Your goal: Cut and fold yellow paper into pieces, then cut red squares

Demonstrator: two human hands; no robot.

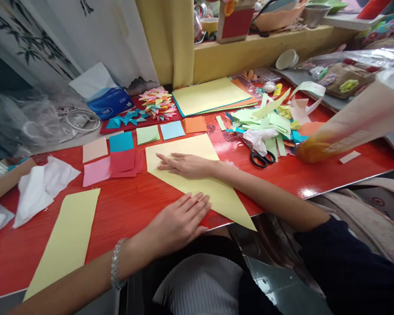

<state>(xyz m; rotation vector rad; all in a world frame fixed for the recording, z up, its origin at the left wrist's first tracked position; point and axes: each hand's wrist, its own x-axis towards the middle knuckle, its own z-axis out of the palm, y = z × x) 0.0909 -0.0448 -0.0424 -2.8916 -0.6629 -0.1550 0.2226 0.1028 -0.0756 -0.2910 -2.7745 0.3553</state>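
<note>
A pale yellow sheet of paper (228, 203) lies in front of me, one pointed corner jutting past the table's edge. My right hand (188, 166) rests flat on the middle of it, fingers stretched to the left. Along the sheet's near edge lies my left hand (180, 221), palm down, fingers extended with the tips on the paper. Neither hand grips anything. Just beyond the sheet are small squares of paper: green (147, 134), light blue (172, 130) and orange (195, 124). Red squares (123, 163) and a pink one (96, 169) sit to its left.
Black-handled scissors (262, 159) lie right of the sheet, partly under paper scraps (272, 120). A tall plastic cup (348, 127) of drink stands near. Larger sheets (210, 97), folded paper pieces (159, 103) and a tissue pack (110, 103) are behind. A yellow strip (68, 232) lies left.
</note>
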